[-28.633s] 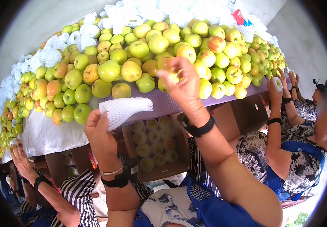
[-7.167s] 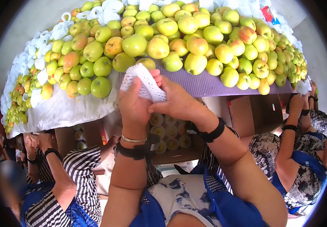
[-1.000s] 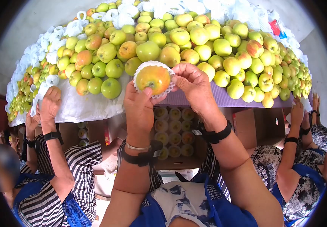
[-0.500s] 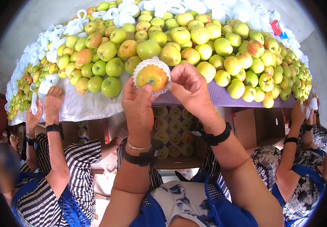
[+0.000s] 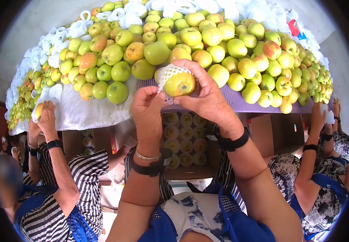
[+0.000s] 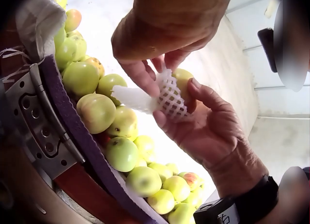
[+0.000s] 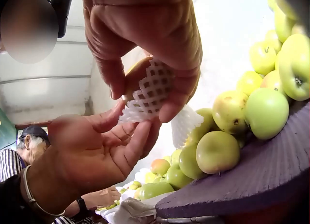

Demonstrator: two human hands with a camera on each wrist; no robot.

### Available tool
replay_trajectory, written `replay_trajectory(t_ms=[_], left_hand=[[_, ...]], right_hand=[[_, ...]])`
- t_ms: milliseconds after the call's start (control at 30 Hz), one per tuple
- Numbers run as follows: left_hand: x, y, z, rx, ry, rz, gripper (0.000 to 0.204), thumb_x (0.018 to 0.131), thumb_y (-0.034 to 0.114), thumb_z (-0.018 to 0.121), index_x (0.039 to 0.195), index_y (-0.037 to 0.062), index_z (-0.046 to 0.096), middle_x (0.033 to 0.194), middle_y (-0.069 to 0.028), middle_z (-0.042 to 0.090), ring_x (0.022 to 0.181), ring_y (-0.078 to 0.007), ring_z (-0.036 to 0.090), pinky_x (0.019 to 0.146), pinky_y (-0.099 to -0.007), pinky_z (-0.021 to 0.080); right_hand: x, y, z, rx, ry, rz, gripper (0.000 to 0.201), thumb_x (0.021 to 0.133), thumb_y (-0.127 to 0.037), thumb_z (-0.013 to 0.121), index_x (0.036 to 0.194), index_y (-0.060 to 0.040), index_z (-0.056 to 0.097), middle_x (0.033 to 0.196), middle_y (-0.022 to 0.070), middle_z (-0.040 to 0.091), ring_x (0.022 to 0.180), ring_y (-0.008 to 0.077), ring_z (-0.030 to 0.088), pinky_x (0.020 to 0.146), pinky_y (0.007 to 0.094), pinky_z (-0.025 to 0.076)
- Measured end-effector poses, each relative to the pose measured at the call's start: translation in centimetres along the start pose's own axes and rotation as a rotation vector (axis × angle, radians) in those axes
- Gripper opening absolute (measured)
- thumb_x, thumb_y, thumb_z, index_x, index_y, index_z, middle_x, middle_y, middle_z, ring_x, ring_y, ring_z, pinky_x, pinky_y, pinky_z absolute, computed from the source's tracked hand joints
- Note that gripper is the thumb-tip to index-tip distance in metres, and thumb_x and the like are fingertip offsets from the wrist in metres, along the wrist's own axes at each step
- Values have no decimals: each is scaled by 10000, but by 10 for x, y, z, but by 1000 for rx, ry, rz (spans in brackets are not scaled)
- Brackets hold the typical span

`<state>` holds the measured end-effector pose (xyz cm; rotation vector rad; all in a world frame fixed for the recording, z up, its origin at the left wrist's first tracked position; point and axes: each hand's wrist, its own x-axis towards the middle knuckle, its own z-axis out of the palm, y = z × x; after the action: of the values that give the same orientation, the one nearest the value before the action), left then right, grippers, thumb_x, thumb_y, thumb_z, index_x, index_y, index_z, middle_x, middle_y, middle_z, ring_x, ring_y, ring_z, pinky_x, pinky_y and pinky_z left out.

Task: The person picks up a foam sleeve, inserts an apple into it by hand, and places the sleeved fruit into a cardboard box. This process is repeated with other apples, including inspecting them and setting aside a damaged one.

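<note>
A yellow-green apple (image 5: pixel 181 84) sits partly inside a white foam net (image 5: pixel 169 74), its bare end showing toward me in the head view. My right hand (image 5: pixel 214 103) holds the apple from the right, thumb below and fingers over the top. On the other side my left hand (image 5: pixel 147 117) pinches the edge of the foam net between thumb and fingers. The left wrist view shows the mesh (image 6: pixel 172 100) spread over the apple, with a loose tail hanging off to one side. Right fingers also curl round the netted apple (image 7: pixel 138 79) in the right wrist view.
A heap of loose apples (image 5: pixel 156 52) covers the table behind my hands, with foam nets (image 5: pixel 239 10) piled further back. Below the purple table edge (image 5: pixel 239 103) stands a cardboard box (image 5: pixel 186 174) with netted apples; another open box (image 5: pixel 289 129) is to the right. People work on both sides.
My right hand has gone from the net's edge to gripping the apple, while my left thumb has left the apple for the net. The apple has turned and shifted slightly right.
</note>
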<state>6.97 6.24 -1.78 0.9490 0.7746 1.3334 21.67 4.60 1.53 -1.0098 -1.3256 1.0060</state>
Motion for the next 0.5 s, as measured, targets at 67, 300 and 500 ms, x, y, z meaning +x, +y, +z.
replay_trajectory(t_ms=[67, 300, 500], left_hand=[[0, -1, -1, 113, 33, 70, 160, 802, -52, 585, 948, 1, 549, 1011, -86, 572, 867, -123, 562, 747, -239, 475], [-6, -6, 14, 23, -36, 154, 249, 785, -96, 554, 1013, -17, 492, 1130, -103, 485, 991, -159, 531, 829, -267, 462], [-1, 0, 9, -93, -93, 9, 502, 832, -60, 502, 1304, 10, 347, 1200, -139, 494, 1045, -206, 544, 795, -295, 512]], right_hand=[[0, 7, 0, -145, 47, -71, 614, 656, 54, 686, 1216, -72, 469, 1133, 77, 505, 1052, 202, 508, 896, 294, 430], [1, 9, 5, -455, 117, -234, 621, 630, -11, 726, 1196, -79, 479, 1150, 149, 499, 1083, 309, 490, 908, 369, 421], [-2, 4, 18, -690, 126, -352, 618, 629, 7, 717, 1189, -72, 467, 1184, 178, 456, 1091, 347, 469, 930, 397, 400]])
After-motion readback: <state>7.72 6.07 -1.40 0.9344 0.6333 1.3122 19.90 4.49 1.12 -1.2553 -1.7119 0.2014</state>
